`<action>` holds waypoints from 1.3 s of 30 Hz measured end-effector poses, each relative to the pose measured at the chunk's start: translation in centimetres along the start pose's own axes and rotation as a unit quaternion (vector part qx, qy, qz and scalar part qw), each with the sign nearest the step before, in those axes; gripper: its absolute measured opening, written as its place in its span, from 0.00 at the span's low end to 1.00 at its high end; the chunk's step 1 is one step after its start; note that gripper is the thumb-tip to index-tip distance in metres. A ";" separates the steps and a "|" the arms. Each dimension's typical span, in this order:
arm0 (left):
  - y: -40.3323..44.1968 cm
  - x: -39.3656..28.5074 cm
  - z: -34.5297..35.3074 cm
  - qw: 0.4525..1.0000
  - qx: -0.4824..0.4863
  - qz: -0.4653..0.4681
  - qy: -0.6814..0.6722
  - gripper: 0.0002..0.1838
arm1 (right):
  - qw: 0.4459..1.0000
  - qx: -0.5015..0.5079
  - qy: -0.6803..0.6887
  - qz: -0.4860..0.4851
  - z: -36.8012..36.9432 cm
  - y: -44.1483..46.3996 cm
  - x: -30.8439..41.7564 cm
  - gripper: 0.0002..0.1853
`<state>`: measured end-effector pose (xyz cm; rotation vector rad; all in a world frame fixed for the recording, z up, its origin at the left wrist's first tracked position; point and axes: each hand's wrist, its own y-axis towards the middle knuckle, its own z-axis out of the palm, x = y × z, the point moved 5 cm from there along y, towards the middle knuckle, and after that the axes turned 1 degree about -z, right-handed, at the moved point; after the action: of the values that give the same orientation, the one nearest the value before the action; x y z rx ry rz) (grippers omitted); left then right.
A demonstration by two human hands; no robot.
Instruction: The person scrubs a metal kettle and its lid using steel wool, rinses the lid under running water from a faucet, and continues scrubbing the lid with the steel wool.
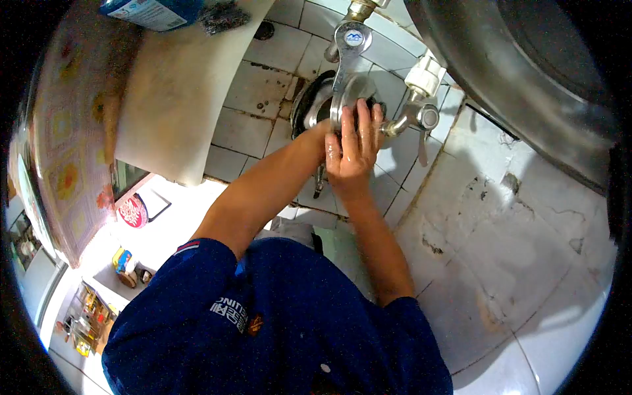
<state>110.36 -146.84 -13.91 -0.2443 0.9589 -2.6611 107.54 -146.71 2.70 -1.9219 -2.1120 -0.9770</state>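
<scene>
My right hand (353,150), wet, lies with its fingers stretched and slightly apart against a shiny round metal vessel (359,85), below the tap. Something dark shows between and beyond the fingertips, too hidden to name. My left hand (327,135) reaches in from the left to the same spot. Its fingers are hidden behind the right hand and the tap, so its grip cannot be made out. A chrome tap (342,56) with a long lever crosses in front of the vessel. A dark-rimmed metal piece (305,108) lies just left of it.
A second tap (421,117) with a white fitting stands right of my hands. A large metal basin (487,79) overhangs the upper right. On the left ledge (172,85) are a blue bottle (155,13) and a dark scouring pad (224,16). Stained white tiles (247,92) lie below.
</scene>
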 end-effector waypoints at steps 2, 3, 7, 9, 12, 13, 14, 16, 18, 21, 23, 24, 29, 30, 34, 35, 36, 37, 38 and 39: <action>0.7 -0.1 0.4 1.000 0.014 -0.007 0.007 0.20 | 1.000 0.003 0.017 -0.003 0.1 -0.8 -0.2 0.21; 1.1 -0.1 0.7 1.000 0.019 -0.009 0.009 0.20 | 0.999 0.007 0.034 -0.008 0.1 -1.3 -0.2 0.19; 3.1 -0.7 2.2 0.999 0.039 -0.009 0.024 0.19 | 0.994 0.062 0.085 -0.016 -0.1 -2.5 -0.6 0.20; 4.1 -0.9 2.8 0.999 0.042 -0.011 0.032 0.19 | 0.994 0.052 0.093 -0.030 -0.1 -2.4 -0.8 0.21; 6.0 -1.0 3.9 0.998 0.044 -0.011 0.042 0.18 | 0.986 0.051 0.157 0.000 -0.1 -2.2 -1.5 0.22; 6.5 -0.9 4.0 0.998 0.041 -0.009 0.045 0.18 | 0.986 0.052 0.156 0.001 -0.2 -1.6 -1.7 0.22; 7.0 -0.8 4.0 0.998 0.038 -0.009 0.047 0.18 | 0.982 0.067 0.176 -0.005 -0.3 -0.8 -1.8 0.21; 7.8 -0.7 3.9 0.998 0.032 -0.009 0.052 0.18 | 0.977 0.082 0.197 -0.006 -0.3 1.3 -2.3 0.20; 8.0 -0.7 3.7 0.998 0.027 -0.010 0.057 0.17 | 0.970 0.109 0.191 -0.108 -0.1 3.9 -2.9 0.16; 7.7 -0.9 3.0 0.998 0.025 -0.011 0.063 0.17 | 0.955 0.229 0.169 -0.079 1.6 6.1 -4.3 0.15; 7.6 -1.0 2.6 0.997 0.028 -0.012 0.066 0.17 | 0.957 0.231 0.159 -0.074 1.8 7.4 -4.3 0.16; 7.5 -1.1 2.7 0.997 0.029 -0.012 0.069 0.17 | 0.952 0.277 0.126 -0.046 2.3 7.5 -4.5 0.16; 6.9 -1.7 2.9 0.997 0.041 -0.014 0.071 0.16 | 0.967 0.154 0.186 -0.088 2.6 5.8 -3.6 0.15; 6.5 -1.6 2.8 0.996 0.044 -0.015 0.070 0.16 | 0.972 0.156 0.162 -0.065 1.9 5.6 -3.6 0.13; 4.1 -1.2 2.2 0.996 0.053 -0.032 0.072 0.16 | 0.991 0.049 0.092 -0.080 0.9 3.6 -3.2 0.12; 3.5 -1.2 2.1 0.995 0.055 -0.036 0.074 0.16 | 0.991 0.048 0.093 -0.081 1.2 2.9 -3.1 0.12; 2.9 -1.1 2.0 0.995 0.059 -0.040 0.074 0.16 | 0.990 0.025 0.112 -0.084 1.3 2.3 -3.1 0.12; 2.3 -1.1 2.0 0.994 0.059 -0.044 0.076 0.15 | 0.987 0.003 0.131 -0.088 1.4 1.8 -3.0 0.11; 1.5 -1.0 1.9 0.994 0.062 -0.047 0.077 0.15 | 0.986 -0.030 0.142 -0.087 1.1 1.1 -2.7 0.10; 1.0 -1.2 2.0 0.994 0.065 -0.048 0.078 0.15 | 0.985 -0.031 0.145 -0.089 0.8 0.4 -2.4 0.10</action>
<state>112.20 -148.38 -13.15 -0.0548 0.8340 -2.8515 108.59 -148.36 1.01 -1.5237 -2.1273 -1.2834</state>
